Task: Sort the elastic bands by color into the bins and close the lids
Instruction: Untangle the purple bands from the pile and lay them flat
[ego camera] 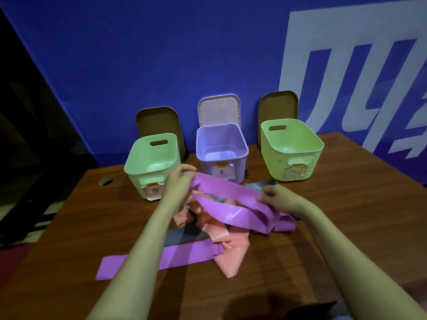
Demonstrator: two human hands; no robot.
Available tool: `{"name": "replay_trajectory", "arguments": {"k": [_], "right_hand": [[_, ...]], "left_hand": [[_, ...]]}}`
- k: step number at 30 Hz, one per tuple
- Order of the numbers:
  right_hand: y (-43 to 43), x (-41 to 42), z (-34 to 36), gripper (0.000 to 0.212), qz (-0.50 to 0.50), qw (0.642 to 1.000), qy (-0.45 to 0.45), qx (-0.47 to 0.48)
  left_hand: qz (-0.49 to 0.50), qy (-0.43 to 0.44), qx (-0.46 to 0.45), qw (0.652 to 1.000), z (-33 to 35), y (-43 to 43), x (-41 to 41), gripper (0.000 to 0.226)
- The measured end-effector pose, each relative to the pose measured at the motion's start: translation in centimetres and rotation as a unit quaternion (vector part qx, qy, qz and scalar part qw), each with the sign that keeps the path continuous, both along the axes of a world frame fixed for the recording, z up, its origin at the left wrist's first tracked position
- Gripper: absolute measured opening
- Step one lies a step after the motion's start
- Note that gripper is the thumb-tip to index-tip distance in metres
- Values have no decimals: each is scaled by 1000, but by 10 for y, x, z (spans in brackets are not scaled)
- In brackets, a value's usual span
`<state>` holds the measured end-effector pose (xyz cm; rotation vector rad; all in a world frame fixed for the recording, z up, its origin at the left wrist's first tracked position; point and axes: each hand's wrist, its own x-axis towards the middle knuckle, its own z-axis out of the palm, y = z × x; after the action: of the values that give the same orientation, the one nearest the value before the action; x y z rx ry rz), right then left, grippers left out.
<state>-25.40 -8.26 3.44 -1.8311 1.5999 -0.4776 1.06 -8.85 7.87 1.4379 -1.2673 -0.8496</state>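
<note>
Step in hand: a purple band (227,188) is held up from the pile, most likely for the purple bin (220,137).
Left hand (179,181): one end of the band is pinched, just in front of the purple bin, toward its left side.
Right hand (278,197): the other end is pinched between the fingers, in front of the purple bin and to its right.
Band position: it is stretched between both hands in front of the purple bin. A lower part sags onto the pink bands (215,225).
Pile: pink, grey (184,236) and a second purple band (184,252) are mixed on the table (346,215), nearer the person than the purple bin.
Purple bin: it is open and seems empty. Its lid (218,109) is leaned upright behind it.
How to do it well: the band should be raised until the sagging part is free, so that no pink band is dragged along. Then it should be gathered and lowered deep inside.
Risk: a springy band may be left hanging over the rim, and the lid is then blocked.
</note>
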Motion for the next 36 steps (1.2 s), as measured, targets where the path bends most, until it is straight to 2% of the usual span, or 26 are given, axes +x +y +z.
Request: {"name": "replay_trajectory", "arguments": {"k": [2, 3, 5, 7, 10, 12, 13, 15, 18, 20, 25, 26, 27, 29, 31, 33, 36], "right_hand": [[2, 2, 10, 34, -57, 993, -106, -23], [3, 2, 18, 35, -84, 986, -137, -45], [3, 0, 34, 37, -110, 983, -108, -96], [3, -2, 44, 31, -98, 985, -75, -119], [2, -6, 44, 24, -74, 984, -128, -97], [3, -8, 41, 25, -69, 982, -165, -65], [2, -9, 38, 28, -69, 982, -169, -52], [1, -11, 31, 33, -65, 984, -161, -37], [-1, -10, 24, 33, -35, 988, -149, -26], [-2, -7, 21, 33, -3, 991, -132, -27], [-4, 1, 11, 32, 41, 998, -15, -49], [-2, 5, 12, 33, 38, 997, -13, -65], [2, 11, 16, 37, 30, 995, -54, -76], [12, 26, 31, 46, 23, 974, -215, -73], [17, 40, 47, 40, 62, 938, -329, -91], [17, 50, 56, 30, 92, 932, -331, -115], [11, 52, 51, 35, 51, 958, -250, -131]], "left_hand": [[-17, -112, -11, 993, -5, 2, 3, 14], [-28, -141, -19, 989, -6, 3, 4, 13], [-59, -133, -32, 989, -5, 5, 4, 15], [-92, -37, -29, 995, 4, 9, 1, 18], [-137, 176, 25, 975, 19, 15, 5, 20], [-184, 203, 61, 960, 24, 17, 16, 23], [-211, 184, 78, 957, 25, 18, 21, 26], [-231, 88, 87, 965, 22, 18, 29, 33], [-159, -113, 29, 980, 14, 13, 32, 35], [-128, -151, -13, 980, 16, 13, 30, 33], [-113, -113, -115, 980, 36, 23, 3, 16], [-121, -107, -130, 978, 39, 24, -5, 14], [-135, -94, -135, 977, 42, 24, -13, 14], [-169, -62, -128, 975, 45, 22, -26, 18], [-179, -25, -120, 976, 46, 21, -38, 20], [-172, 4, -127, 977, 51, 22, -51, 18], [-110, 69, -145, 981, 62, 21, -62, 13]]}}
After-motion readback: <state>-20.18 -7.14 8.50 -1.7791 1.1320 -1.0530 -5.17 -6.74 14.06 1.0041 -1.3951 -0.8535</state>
